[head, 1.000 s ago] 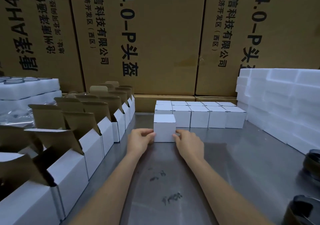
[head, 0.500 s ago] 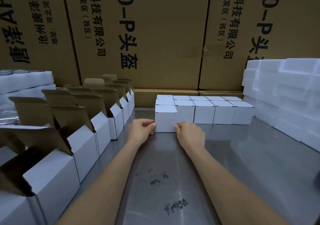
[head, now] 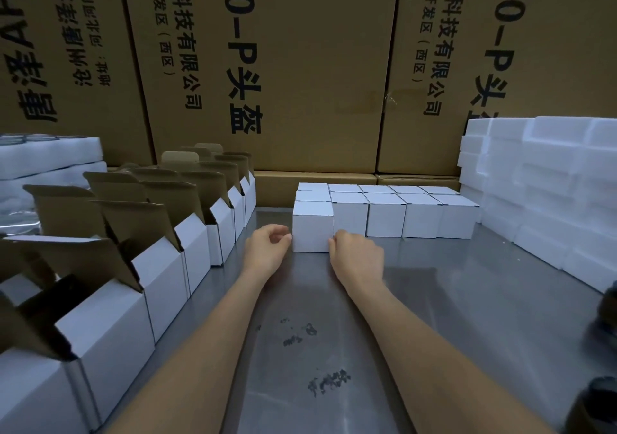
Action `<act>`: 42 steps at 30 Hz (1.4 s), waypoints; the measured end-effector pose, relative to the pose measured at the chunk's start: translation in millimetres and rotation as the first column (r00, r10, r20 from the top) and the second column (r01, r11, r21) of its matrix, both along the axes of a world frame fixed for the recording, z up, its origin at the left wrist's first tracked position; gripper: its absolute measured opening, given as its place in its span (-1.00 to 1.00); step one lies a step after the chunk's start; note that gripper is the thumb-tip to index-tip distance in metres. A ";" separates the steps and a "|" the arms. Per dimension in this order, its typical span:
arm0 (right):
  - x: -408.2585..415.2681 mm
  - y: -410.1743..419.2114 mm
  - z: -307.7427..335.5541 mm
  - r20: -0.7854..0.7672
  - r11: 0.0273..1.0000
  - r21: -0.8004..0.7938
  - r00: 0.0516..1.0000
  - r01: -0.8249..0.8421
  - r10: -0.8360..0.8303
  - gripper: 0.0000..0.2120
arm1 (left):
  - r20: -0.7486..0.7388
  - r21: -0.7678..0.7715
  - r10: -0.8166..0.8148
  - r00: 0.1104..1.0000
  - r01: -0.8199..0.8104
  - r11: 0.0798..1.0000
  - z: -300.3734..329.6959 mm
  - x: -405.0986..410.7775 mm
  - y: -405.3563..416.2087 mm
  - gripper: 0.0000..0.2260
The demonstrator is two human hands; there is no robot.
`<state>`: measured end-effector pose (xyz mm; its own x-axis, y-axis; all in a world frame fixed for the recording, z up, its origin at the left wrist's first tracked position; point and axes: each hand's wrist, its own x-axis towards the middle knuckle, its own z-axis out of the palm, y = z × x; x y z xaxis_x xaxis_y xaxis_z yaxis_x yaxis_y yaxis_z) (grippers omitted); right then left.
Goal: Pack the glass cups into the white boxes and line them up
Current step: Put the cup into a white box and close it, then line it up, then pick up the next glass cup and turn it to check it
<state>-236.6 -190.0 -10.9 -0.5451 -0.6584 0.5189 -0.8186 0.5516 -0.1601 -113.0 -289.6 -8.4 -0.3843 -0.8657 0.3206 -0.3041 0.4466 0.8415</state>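
— Where's our closed box (head: 312, 230)?
— On the tabletop (head: 450, 300), at the left end of the packed row (head: 404, 215), standing a little forward of it.
— And our hands?
— Left hand (head: 265, 250) loosely curled just beside it, holding nothing; right hand (head: 359, 255) has its fingertips on the box's right front corner. Open boxes (head: 157, 253) line our left.

- Single head-worn wide-angle view, looking forward and down along both forearms.
- Close to the left hand (head: 267, 246) and right hand (head: 357, 253), mid-frame on the grey metal tabletop (head: 450, 300).
- Faces tall brown printed cardboard cartons (head: 317, 66) beyond the hands.
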 end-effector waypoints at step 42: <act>-55.4 279.0 81.1 0.274 0.753 0.513 0.753 0.412 -0.598 -0.56 | 0.115 -0.070 -0.145 0.983 0.153 0.986 -1.6 111.5 188.7 -0.88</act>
